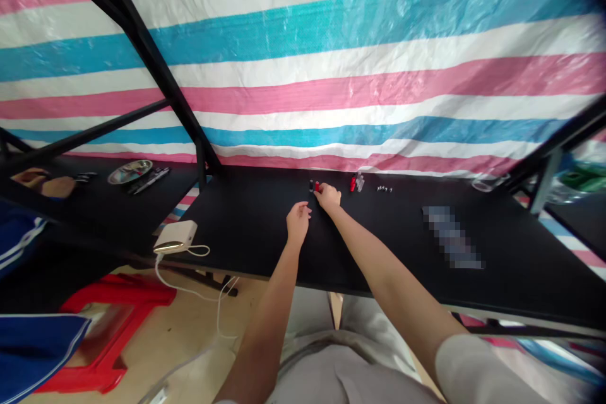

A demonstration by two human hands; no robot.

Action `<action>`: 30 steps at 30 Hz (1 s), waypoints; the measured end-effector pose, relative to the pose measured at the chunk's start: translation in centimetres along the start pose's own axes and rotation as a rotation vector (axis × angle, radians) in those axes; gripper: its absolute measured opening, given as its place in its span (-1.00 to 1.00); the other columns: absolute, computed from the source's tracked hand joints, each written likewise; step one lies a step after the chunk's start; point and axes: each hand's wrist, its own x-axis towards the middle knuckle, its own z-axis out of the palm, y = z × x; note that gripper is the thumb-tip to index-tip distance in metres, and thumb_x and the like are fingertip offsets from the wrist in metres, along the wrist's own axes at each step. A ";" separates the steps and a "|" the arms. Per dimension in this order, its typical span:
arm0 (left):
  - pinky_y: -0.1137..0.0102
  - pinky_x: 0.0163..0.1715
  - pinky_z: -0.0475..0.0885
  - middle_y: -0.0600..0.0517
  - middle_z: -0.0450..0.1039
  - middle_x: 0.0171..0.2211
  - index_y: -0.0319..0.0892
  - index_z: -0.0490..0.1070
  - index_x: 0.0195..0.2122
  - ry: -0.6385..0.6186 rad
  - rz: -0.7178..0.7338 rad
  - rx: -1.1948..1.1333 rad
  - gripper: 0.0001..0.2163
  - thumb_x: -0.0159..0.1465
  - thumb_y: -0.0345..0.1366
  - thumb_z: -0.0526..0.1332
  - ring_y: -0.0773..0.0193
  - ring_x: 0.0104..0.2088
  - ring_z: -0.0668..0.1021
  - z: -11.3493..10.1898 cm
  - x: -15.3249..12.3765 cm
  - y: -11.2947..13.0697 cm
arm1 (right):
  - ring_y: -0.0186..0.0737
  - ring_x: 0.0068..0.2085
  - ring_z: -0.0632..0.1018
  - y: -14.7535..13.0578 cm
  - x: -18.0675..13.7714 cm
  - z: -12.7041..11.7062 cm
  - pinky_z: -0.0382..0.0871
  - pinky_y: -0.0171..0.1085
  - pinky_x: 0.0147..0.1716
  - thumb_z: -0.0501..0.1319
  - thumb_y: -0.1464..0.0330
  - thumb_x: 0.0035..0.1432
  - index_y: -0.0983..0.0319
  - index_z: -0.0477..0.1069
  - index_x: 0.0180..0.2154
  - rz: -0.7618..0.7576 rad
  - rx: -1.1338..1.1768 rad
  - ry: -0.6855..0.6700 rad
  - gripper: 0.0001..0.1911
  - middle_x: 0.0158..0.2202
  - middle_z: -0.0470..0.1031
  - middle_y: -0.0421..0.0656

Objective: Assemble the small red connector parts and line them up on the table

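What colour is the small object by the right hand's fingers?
The small cylindrical object is red; head view.

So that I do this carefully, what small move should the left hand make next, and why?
Probably the left hand should move slightly forward to the small red object. The right hand is at that object, and the left hand is close by, apparently empty.

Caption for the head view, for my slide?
Right hand at small red item on black table; left hand close by.

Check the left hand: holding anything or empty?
Empty, it seems: the left hand is loosely open above the black tabletop, with nothing visible between its fingers.
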 end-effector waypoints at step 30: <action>0.48 -0.41 0.39 0.01 0.43 -0.44 -0.24 0.38 -0.26 -0.046 0.014 0.059 -0.83 0.15 -0.39 0.06 0.41 -0.49 0.46 0.2 -0.3 -0.1 | -0.16 -0.14 0.43 -0.1 0.1 -1.2 0.13 -0.17 -0.14 0.14 0.22 0.08 0.23 0.36 -0.25 -0.050 -0.173 -0.029 -0.76 -0.22 0.47 -0.10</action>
